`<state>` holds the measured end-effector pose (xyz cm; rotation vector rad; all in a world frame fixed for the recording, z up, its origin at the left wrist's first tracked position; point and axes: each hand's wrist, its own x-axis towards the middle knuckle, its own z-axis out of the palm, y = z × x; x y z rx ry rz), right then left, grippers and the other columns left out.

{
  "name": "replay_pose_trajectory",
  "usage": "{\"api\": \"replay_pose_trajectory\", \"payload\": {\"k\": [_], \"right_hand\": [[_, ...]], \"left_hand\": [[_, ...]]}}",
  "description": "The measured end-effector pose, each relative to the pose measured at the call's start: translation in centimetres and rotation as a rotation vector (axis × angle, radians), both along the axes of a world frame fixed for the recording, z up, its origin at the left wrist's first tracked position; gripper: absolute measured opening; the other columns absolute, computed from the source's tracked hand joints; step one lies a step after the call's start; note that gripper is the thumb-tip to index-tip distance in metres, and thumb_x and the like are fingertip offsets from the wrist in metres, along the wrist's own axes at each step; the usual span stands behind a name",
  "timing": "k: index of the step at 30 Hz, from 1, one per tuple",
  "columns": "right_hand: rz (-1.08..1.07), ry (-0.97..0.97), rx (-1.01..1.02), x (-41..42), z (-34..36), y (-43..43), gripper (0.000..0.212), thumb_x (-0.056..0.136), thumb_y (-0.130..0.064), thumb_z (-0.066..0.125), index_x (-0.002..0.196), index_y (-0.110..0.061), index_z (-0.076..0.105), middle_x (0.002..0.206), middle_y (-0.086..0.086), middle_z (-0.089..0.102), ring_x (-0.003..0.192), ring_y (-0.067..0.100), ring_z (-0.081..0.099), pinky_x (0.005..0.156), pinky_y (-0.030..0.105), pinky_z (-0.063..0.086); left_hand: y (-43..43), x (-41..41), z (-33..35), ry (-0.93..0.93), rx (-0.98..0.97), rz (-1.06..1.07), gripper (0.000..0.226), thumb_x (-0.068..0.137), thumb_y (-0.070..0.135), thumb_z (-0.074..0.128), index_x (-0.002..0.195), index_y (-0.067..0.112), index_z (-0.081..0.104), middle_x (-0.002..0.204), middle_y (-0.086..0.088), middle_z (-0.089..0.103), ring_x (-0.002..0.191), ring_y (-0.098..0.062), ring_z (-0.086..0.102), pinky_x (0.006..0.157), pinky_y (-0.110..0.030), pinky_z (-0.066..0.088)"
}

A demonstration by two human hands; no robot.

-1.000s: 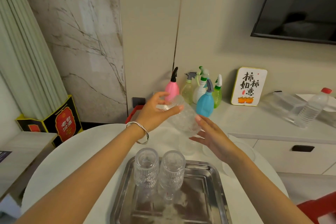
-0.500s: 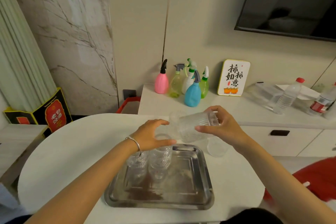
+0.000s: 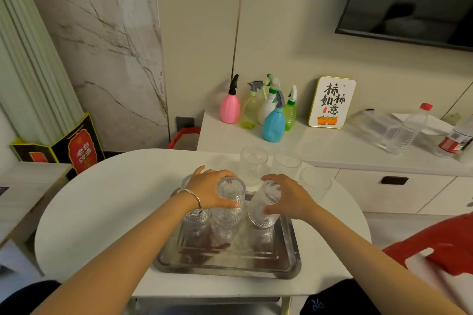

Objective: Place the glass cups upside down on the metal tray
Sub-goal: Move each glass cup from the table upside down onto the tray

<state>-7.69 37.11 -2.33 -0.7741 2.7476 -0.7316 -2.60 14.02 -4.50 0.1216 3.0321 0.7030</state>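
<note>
the metal tray (image 3: 286, 258) sat on the near part of the white table (image 3: 102, 199), and three ribbed glass cups were over its far half. the far-left cup (image 3: 194, 222) and the middle cup (image 3: 229, 202) looked inverted, bases up, standing just beside each other. the left hand (image 3: 210, 190) wrapped around the middle cup, fingers curled on its far side and thumb on the near side, gripping it near the base.

the right hand (image 3: 289, 198) held a third cup (image 3: 262, 208) at the tray's far right, fingers curled over its upper end and thumb pressed against its side. this cup was tilted, mouth end down toward the tray; whether the rim already touched the metal could not be told.

three more cups (image 3: 253, 163) stood upright on the table just beyond the tray, near the far edge, well apart from the hands.

by this reading the job was roughly half done: two cups placed, a third about to settle, and three yet to be turned over and set down. the near half of the tray was bare, leaving room for them.
</note>
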Motion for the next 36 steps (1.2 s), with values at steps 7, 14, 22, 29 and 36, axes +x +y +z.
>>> {"api": "replay_pose_trajectory", "payload": {"k": [7, 14, 22, 29, 36], "right_hand": [[0.024, 0.015, 0.017, -0.1, -0.7, -1.2, 0.078, 0.063, -0.030, 0.084, 0.131, -0.030, 0.046, 0.128, 0.001, 0.053, 0.113, 0.018, 0.053, 0.090, 0.032, 0.047], [0.042, 0.022, -0.010, 0.0, -1.2, -1.6, 0.078, 0.064, -0.029, 0.085, 0.131, -0.030, 0.045, 0.130, -0.001, 0.052, 0.114, 0.017, 0.052, 0.088, 0.028, 0.044], [0.076, 0.003, -0.006, -0.4, -1.4, -1.7, 0.078, 0.064, -0.029, 0.084, 0.131, -0.031, 0.044, 0.130, 0.000, 0.050, 0.111, 0.016, 0.048, 0.090, 0.028, 0.043], [0.134, -0.079, -0.048, -0.4, -1.5, -1.0, 0.079, 0.070, -0.029, 0.081, 0.136, -0.032, 0.038, 0.135, -0.002, 0.044, 0.118, 0.014, 0.043, 0.096, 0.026, 0.037], [-0.067, 0.134, -0.325, -2.1, 1.6, 2.6, 0.050, 0.080, -0.034, 0.072, 0.124, -0.021, 0.054, 0.124, -0.005, 0.056, 0.115, 0.015, 0.053, 0.094, 0.020, 0.036]], "left_hand": [[0.1, 0.1, 0.1, 0.005, 0.008, 0.003, 0.074, 0.061, 0.071, 0.064, 0.124, 0.038, 0.044, 0.131, 0.014, 0.054, 0.122, -0.014, 0.048, 0.115, -0.042, 0.008], [0.1, 0.0, 0.0, 0.008, -0.002, 0.004, 0.073, 0.062, 0.073, 0.061, 0.124, 0.039, 0.044, 0.132, 0.013, 0.055, 0.122, -0.016, 0.048, 0.115, -0.044, 0.010], [0.0, -0.1, -0.1, -0.001, 0.000, 0.006, 0.074, 0.062, 0.074, 0.060, 0.125, 0.039, 0.043, 0.133, 0.012, 0.053, 0.124, -0.016, 0.047, 0.115, -0.044, 0.009], [0.0, -0.1, 0.5, -0.055, -0.003, -0.017, 0.075, 0.063, 0.072, 0.062, 0.126, 0.038, 0.040, 0.135, 0.011, 0.051, 0.125, -0.018, 0.045, 0.115, -0.046, 0.008], [0.8, -0.5, 1.8, -0.025, 0.319, 0.036, 0.081, 0.060, 0.070, 0.066, 0.128, 0.033, 0.044, 0.127, 0.010, 0.055, 0.117, -0.012, 0.050, 0.103, -0.033, 0.037]]}}
